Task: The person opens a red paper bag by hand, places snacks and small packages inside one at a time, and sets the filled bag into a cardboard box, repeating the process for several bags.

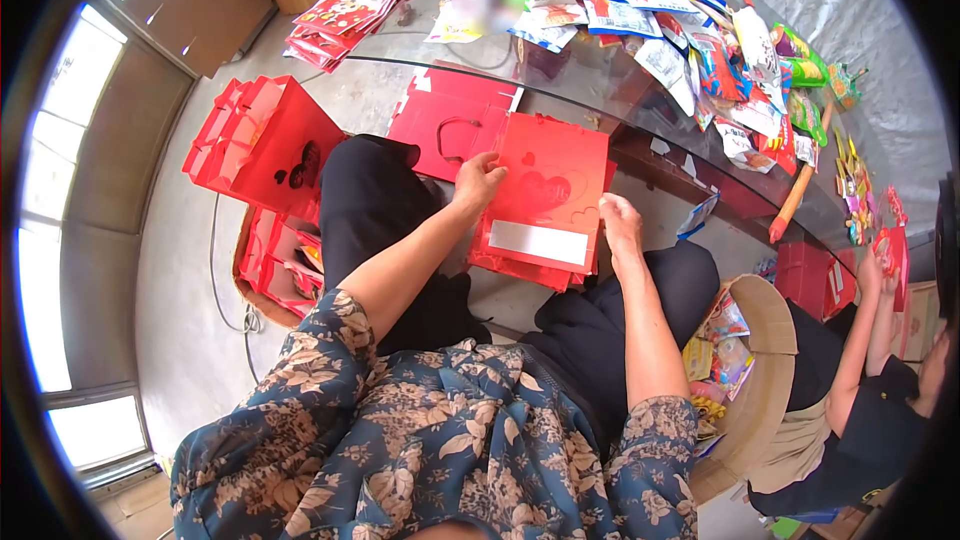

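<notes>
A flat red paper gift bag [570, 155], printed with hearts and bearing a white strip, lies over a few more flat red bags [520, 268] above my lap. My left hand [478, 182] is closed at its left edge, fingertips pinched against the paper. On the opposite edge, my right hand [621, 225] grips the same bag between thumb and fingers. Behind it another flat red bag with a dark cord handle [452, 135] leans by the table. To my left stand opened red gift bags [270, 145].
Snack packets [640, 15] are heaped on the glass table [440, 35], beside a stack of red printed packets [365, 0]. Filled red bags sit in a basket [243, 275] at left. A cardboard box [765, 340] holds packets at right. Further right, a co-worker's hands [875, 275] hold a red bag.
</notes>
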`<act>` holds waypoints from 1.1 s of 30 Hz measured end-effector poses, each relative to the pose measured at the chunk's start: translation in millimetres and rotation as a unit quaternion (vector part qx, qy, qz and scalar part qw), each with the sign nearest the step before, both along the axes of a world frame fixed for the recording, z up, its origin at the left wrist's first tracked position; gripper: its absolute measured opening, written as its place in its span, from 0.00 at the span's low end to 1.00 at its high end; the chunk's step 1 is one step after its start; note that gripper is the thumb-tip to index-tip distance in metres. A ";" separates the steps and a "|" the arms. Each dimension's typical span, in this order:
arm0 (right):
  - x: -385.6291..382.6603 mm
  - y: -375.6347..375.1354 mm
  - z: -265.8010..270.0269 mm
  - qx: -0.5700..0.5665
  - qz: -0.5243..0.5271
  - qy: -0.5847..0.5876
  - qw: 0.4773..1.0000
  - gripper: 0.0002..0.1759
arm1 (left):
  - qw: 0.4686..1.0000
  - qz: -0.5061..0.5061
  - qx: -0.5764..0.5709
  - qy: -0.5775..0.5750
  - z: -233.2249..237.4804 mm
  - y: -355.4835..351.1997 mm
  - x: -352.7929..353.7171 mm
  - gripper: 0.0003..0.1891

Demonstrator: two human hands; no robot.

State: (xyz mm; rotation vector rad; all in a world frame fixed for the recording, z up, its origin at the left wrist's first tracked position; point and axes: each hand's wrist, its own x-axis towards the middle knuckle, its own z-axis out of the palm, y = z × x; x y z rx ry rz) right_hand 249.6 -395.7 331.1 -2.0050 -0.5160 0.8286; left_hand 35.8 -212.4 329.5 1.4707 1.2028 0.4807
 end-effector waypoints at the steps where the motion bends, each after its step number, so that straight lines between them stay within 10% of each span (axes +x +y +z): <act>1: -0.6 -1.7 9.6 0.036 -0.005 0.016 0.999 0.23 | 1.000 -0.001 0.001 -0.009 -2.7 2.0 -3.3 0.25; 8: 2.8 -9.5 16.4 0.176 -0.030 0.106 0.978 0.10 | 0.985 -0.031 -0.133 -0.108 29.7 -9.3 -11.8 0.14; 16: -4.2 -14.9 41.0 0.163 -0.027 0.207 0.964 0.25 | 0.976 -0.030 -0.162 -0.141 60.2 -14.5 -7.8 0.35; 26: -22.1 -41.5 96.4 0.026 0.023 -0.149 0.988 0.17 | 0.955 -0.229 -0.135 -0.132 127.3 0.1 -20.1 0.50; 33: -26.6 -45.8 97.7 0.152 -0.010 -0.249 0.957 0.08 | 0.915 -0.364 -0.075 -0.154 151.1 11.0 -29.5 0.42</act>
